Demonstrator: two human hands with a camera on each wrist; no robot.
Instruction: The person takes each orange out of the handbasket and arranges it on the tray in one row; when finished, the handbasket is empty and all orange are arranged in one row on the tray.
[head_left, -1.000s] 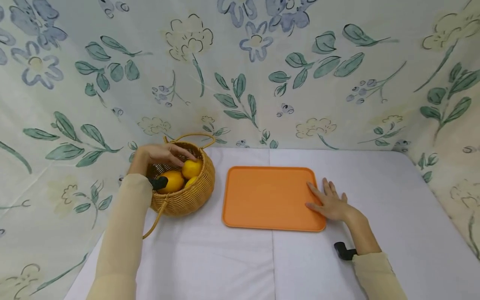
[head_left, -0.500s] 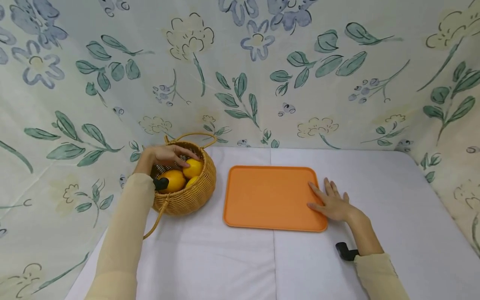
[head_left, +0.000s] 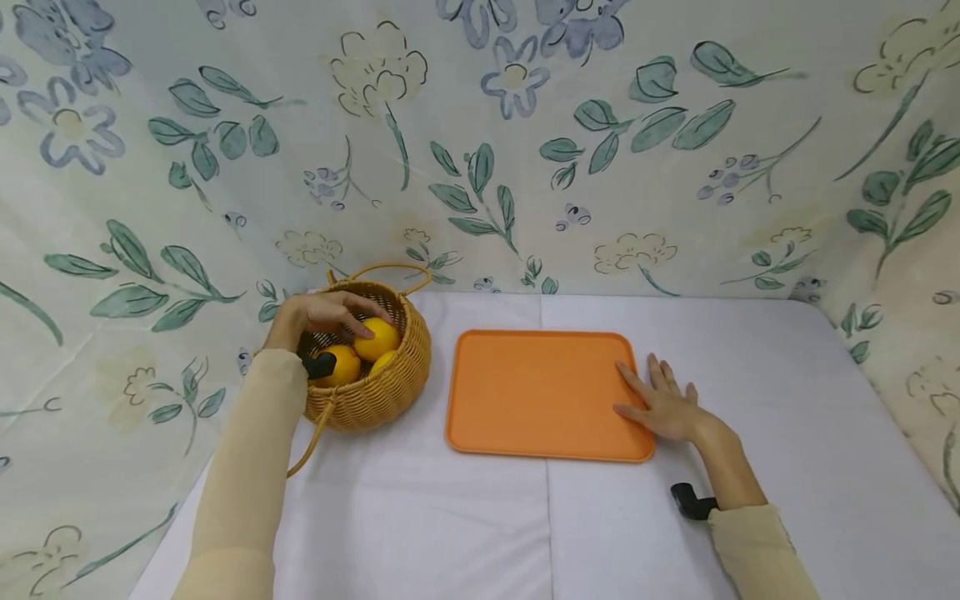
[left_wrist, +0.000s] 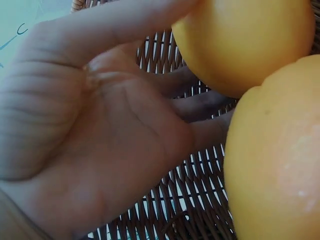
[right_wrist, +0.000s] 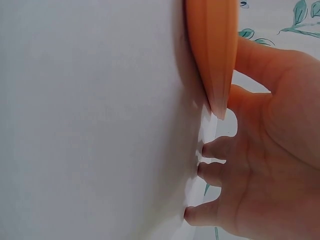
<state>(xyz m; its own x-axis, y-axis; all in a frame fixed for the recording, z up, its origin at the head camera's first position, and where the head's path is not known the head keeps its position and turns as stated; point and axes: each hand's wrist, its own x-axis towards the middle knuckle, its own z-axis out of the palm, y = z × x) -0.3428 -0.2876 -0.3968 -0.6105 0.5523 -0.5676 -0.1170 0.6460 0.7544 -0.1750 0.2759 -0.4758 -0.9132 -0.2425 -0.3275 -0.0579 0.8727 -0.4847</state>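
Observation:
In the head view a wicker basket (head_left: pixel 390 383) at the left holds several yellow-orange fruits. The left hand (head_left: pixel 333 312) reaches into it, thumb and fingers curled round the upper fruit (head_left: pixel 377 339); the left wrist view has that fruit (left_wrist: pixel 245 40) between thumb and fingers, with a nearer fruit (left_wrist: pixel 280 150) beside the palm (left_wrist: pixel 100 130). The right hand (head_left: pixel 667 408) lies spread at the right edge of an orange tray (head_left: pixel 540 396), thumb and one finger on it. In the right wrist view the other fingers of the hand (right_wrist: pixel 270 145) touch the cloth beside the tray (right_wrist: pixel 212 50).
White cloth (head_left: pixel 435 525) covers the table beneath basket and tray. Floral fabric (head_left: pixel 465 150) rises behind and at both sides. One basket handle (head_left: pixel 318 437) hangs toward the front; the other (head_left: pixel 390 267) stands at the back.
The upper fruit has shifted slightly left and up inside the basket along with the left fingers, which curl round it more. The right hand and the tray have stayed in place.

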